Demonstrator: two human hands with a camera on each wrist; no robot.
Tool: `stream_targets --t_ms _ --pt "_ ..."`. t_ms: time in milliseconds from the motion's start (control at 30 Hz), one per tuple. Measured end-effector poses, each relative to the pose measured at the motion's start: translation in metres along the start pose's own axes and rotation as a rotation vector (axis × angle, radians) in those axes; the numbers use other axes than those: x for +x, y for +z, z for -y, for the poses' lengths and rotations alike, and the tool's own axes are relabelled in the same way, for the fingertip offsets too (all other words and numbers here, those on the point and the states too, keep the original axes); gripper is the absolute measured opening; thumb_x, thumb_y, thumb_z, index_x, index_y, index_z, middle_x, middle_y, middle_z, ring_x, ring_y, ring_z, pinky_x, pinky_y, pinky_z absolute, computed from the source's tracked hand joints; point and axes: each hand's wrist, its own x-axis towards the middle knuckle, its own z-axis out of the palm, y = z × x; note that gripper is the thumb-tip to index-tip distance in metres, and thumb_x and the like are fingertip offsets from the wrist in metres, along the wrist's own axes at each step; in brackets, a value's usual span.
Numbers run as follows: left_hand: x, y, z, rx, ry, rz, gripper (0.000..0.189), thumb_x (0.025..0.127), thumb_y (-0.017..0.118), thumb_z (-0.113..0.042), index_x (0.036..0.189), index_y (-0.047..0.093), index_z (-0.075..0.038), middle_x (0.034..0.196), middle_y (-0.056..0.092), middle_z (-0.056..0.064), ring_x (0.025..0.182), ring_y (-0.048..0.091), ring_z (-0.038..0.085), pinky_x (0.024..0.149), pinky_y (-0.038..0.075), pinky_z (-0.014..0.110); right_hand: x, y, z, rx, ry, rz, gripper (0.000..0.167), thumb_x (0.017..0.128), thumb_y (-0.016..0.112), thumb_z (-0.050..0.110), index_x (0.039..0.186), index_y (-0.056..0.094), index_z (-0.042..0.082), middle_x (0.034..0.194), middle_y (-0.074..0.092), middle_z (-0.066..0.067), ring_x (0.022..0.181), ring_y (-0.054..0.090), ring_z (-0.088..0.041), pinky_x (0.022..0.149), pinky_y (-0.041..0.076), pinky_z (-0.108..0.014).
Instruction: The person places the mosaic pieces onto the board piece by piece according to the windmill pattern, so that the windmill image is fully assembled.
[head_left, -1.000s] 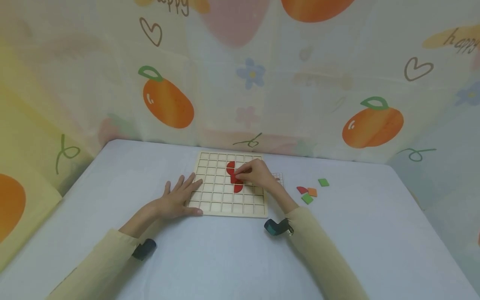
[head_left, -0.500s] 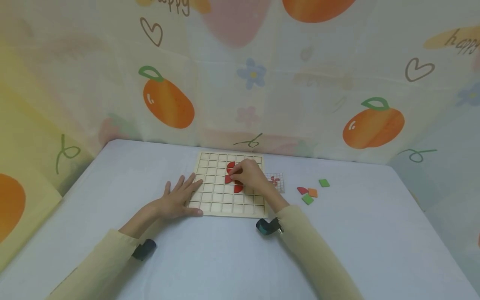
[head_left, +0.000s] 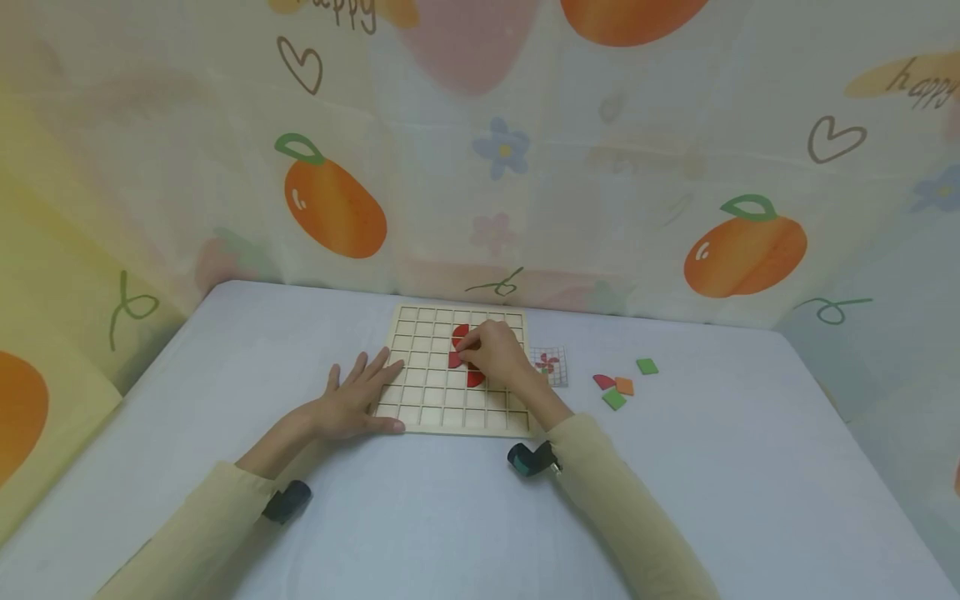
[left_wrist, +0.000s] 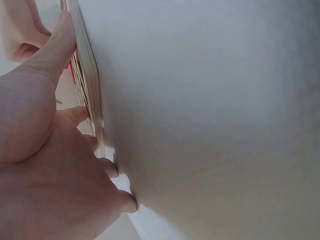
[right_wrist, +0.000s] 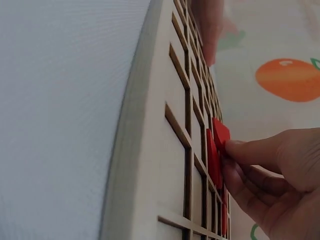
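A wooden grid board (head_left: 435, 417) lies flat on the white table. Fingers spread, my left hand (head_left: 348, 404) rests across its left edge, thumb at the near left corner. Between thumb and fingertips, my right hand (head_left: 498, 354) pinches a red tile (head_left: 454, 360) with a curved side, over the middle of the grid. In the right wrist view this red tile (right_wrist: 221, 132) stands tilted at the grid's surface. Just beyond it sits a red quarter-circle tile (head_left: 461, 333), while another red quarter-circle tile (head_left: 476, 379) sits nearer; the right hand partly hides the tiles.
Right of the board lies a small pattern card (head_left: 551, 367) printed with a red figure on a grid. Farther right are a red quarter-circle tile (head_left: 603, 382), an orange square tile (head_left: 624, 386) and two green tiles (head_left: 647, 366). A printed curtain hangs behind the table.
My right hand has moved slightly left over the board with the red tile, uncovering more of the pattern card. The left hand has stayed in place.
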Motion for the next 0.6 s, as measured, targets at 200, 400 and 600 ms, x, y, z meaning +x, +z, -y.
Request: stream_targets --t_ms 200,400,600 --pt "-0.0004 0.0003 0.0017 0.003 0.003 -0.002 0.100 0.085 0.070 -0.050 0.157 0.016 -0.008 0.163 -0.004 0.020 0.146 -0.012 0.047 0.106 -0.016 0.069 -0.0017 0.0020 0.0027 0.002 -0.005 -0.007 0.007 0.088 0.072 0.005 0.091 0.078 0.003 0.089 0.074 -0.007 0.081 0.065 -0.015 0.065 0.051 -0.021" --pt "-0.0013 -0.0004 0.0011 -0.002 0.021 -0.006 0.098 0.086 0.070 -0.049 0.157 0.016 -0.007 0.163 -0.004 0.021 0.145 -0.012 0.048 0.106 -0.015 0.069 0.0008 0.0072 0.0042 0.019 -0.032 -0.003 0.007 0.087 0.072 0.001 0.091 0.078 0.003 0.088 0.075 -0.007 0.083 0.065 -0.017 0.066 0.053 -0.021" --pt "-0.0016 -0.0002 0.0011 0.003 0.016 -0.003 0.098 0.086 0.069 -0.050 0.157 0.016 -0.007 0.163 -0.004 0.021 0.145 -0.012 0.048 0.106 -0.015 0.069 0.0033 0.0091 0.0067 0.011 -0.035 0.012 0.009 0.087 0.072 0.002 0.092 0.078 0.004 0.087 0.075 -0.005 0.084 0.067 -0.016 0.073 0.053 -0.022"
